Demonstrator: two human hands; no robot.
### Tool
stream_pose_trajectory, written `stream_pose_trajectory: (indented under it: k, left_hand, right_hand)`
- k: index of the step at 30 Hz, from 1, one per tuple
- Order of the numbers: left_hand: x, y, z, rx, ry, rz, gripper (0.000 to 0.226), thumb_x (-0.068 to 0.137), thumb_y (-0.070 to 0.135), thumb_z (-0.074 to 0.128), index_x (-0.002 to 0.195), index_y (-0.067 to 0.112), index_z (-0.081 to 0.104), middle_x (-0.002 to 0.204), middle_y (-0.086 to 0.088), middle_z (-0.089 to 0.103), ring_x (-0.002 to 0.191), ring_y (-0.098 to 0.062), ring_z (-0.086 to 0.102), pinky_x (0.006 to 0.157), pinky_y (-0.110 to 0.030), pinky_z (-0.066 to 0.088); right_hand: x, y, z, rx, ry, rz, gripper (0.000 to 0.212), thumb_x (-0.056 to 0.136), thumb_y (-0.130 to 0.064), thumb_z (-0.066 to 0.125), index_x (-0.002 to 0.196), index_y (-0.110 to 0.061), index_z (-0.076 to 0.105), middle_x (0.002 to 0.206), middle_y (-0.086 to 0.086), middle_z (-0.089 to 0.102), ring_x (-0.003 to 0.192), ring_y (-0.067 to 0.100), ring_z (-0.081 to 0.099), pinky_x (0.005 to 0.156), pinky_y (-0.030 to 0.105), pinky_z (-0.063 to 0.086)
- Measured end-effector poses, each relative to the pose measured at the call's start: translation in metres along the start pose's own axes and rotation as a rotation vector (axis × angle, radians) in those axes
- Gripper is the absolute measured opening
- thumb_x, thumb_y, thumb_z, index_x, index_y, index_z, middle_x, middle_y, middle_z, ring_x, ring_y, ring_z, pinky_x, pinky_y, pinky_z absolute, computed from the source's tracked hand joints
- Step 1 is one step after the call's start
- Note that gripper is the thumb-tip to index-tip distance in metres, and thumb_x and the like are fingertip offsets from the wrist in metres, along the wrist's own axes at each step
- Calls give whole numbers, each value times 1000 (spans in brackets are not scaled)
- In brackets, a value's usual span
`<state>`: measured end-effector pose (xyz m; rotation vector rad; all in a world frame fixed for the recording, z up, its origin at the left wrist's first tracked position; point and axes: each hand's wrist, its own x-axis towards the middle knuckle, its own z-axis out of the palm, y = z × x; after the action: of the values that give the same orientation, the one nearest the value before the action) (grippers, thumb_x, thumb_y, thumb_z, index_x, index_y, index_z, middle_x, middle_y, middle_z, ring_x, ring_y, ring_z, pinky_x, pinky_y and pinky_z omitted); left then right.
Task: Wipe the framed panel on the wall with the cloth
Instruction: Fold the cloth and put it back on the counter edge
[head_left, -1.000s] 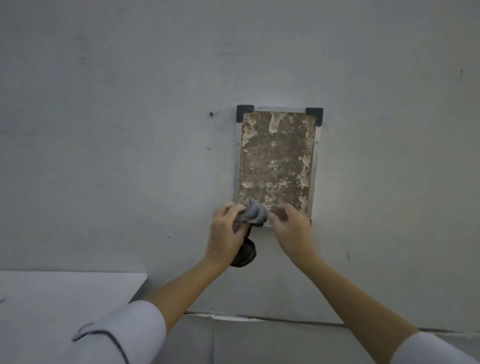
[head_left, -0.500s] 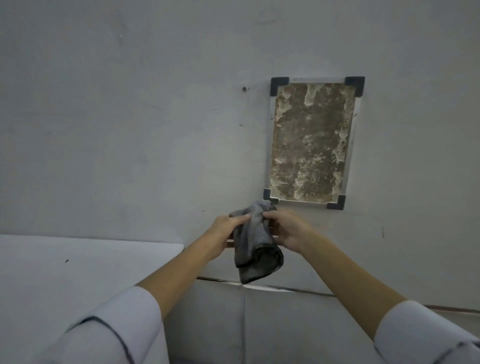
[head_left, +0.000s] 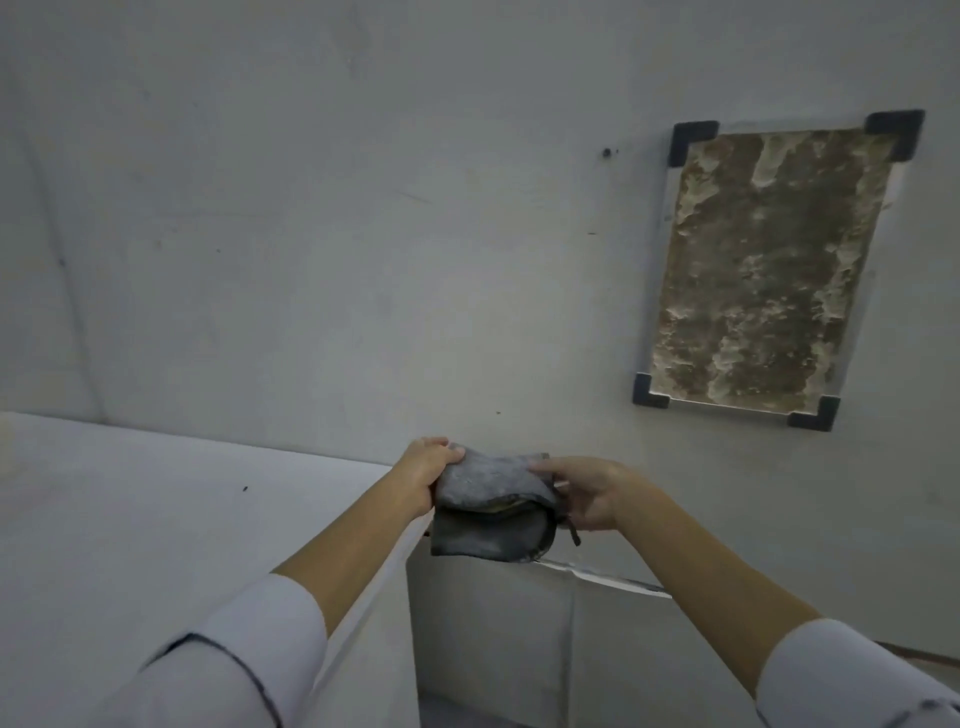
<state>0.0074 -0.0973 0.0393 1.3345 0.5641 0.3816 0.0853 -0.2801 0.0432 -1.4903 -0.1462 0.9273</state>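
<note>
In the head view, a folded grey cloth (head_left: 493, 501) is held between both hands, below and to the left of the framed panel (head_left: 769, 270) and well apart from it. Its left edge is gripped by the curled fingers of the left hand (head_left: 423, 475), and its right edge is pinched by the right hand (head_left: 592, 496). The panel, mottled brown with dark corner pieces, is mounted on the pale wall (head_left: 363, 208). A white surface (head_left: 156, 519) is seen at the left.

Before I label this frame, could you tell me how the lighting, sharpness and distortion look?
Head view: dim, even light, no glare; the framed panel looks skewed by wide-angle distortion; the cloth is fairly sharp; the left sleeve is blurred.
</note>
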Motion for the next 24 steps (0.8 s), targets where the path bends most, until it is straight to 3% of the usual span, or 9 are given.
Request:
stream_pose_trajectory:
  k: [3, 6, 9, 12, 15, 17, 20, 22, 24]
  left_hand:
    - [7, 5, -28, -37, -3, 16, 42, 82, -13, 57, 116, 8, 46, 112, -16, 53, 96, -29, 57, 69, -35, 52]
    - [16, 13, -58, 48, -82, 31, 37, 75, -20, 45, 99, 6, 57, 107, -16, 57, 90, -26, 57, 65, -32, 50]
    - [32, 16, -85, 212, -110, 53, 49, 74, -22, 44, 109, 6, 62, 115, -9, 58, 102, -25, 55, 74, -33, 49]
    - [49, 15, -108, 443, -123, 63, 63, 73, -22, 47, 126, 11, 55, 132, -6, 52, 116, -26, 51, 77, -31, 51]
    - [62, 9, -121, 688, -65, 129, 70, 73, -22, 46, 134, 12, 48, 137, -9, 46, 115, -20, 47, 70, -21, 49]
    - [71, 0, -127, 803, -30, 176, 68, 74, -19, 43, 134, 14, 48, 136, -8, 47, 116, -20, 48, 77, -25, 50]
    - [81, -11, -131, 940, -21, 262, 64, 76, -15, 40, 132, 15, 49, 136, -8, 50, 122, -22, 49, 95, -28, 45]
    - [89, -14, -132, 974, 7, 292, 62, 76, -16, 41, 130, 13, 50, 135, -10, 52, 122, -24, 49, 96, -26, 43]
    - [97, -14, -131, 989, 50, 314, 59, 76, -15, 43, 128, 10, 53, 133, -12, 53, 121, -26, 50, 94, -25, 43]
  right_hand:
    - [19, 1, 19, 52, -80, -22, 24, 86, 2, 63, 110, 3, 60, 100, 19, 65, 81, 29, 63, 54, 32, 57]
    - [40, -1, 44, 79, -60, -76, 25, 84, 12, 59, 108, 7, 60, 105, 20, 62, 86, 31, 63, 69, 38, 59]
    - [62, 1, 69, 33, 16, -156, 16, 83, 15, 57, 98, 9, 61, 103, 23, 65, 89, 35, 64, 82, 45, 56]
    - [80, 7, 93, -10, 39, -244, 15, 81, 15, 60, 89, 3, 59, 103, 27, 64, 86, 36, 65, 76, 46, 56]
    - [93, 17, 111, -286, 124, -413, 37, 77, 11, 64, 110, -1, 49, 105, 26, 60, 80, 27, 58, 64, 33, 54]
    - [103, 24, 119, -443, 150, -493, 58, 78, 7, 65, 128, -5, 39, 94, 17, 57, 74, 18, 53, 55, 23, 46]
    - [118, 31, 126, -639, 199, -583, 47, 78, 6, 65, 119, -4, 45, 77, 3, 50, 64, 14, 48, 49, 20, 41]
    - [125, 33, 133, -700, 228, -621, 34, 78, 4, 63, 107, -5, 47, 83, 3, 47, 73, 19, 50, 56, 28, 47]
    - [130, 33, 136, -855, 288, -647, 30, 80, -10, 63, 105, -10, 46, 104, 7, 43, 100, 28, 48, 77, 34, 49]
